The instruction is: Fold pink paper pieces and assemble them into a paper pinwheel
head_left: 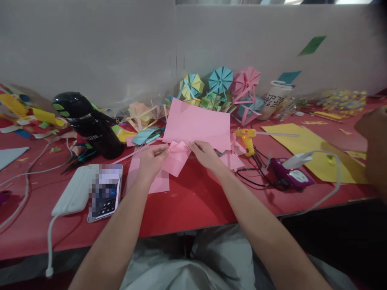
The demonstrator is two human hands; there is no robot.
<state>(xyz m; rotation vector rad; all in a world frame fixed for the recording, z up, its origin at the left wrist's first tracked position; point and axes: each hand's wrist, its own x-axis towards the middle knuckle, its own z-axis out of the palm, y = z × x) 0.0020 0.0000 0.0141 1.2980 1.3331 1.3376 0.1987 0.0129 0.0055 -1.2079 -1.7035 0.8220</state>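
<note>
Between my hands is a small folded piece of pink paper [177, 162], its creases facing me. My left hand [152, 160] pinches its left corner with thumb and fingers. At its upper right corner, my right hand [204, 153] has its fingertips closed on the paper. Just behind it a larger pink sheet [196, 123] leans up over other paper pieces. Flat on the table under my left wrist lies another pink sheet [159, 183].
A black bottle [90, 127], a phone [107, 197] and a white power bank [77, 189] are at left. Rightward lie a yellow glue gun [248, 140], a purple power socket [292, 174] and yellow paper [320, 157]. Folded paper umbrellas [220, 80] stand behind. Someone's arm [376, 149] shows at far right.
</note>
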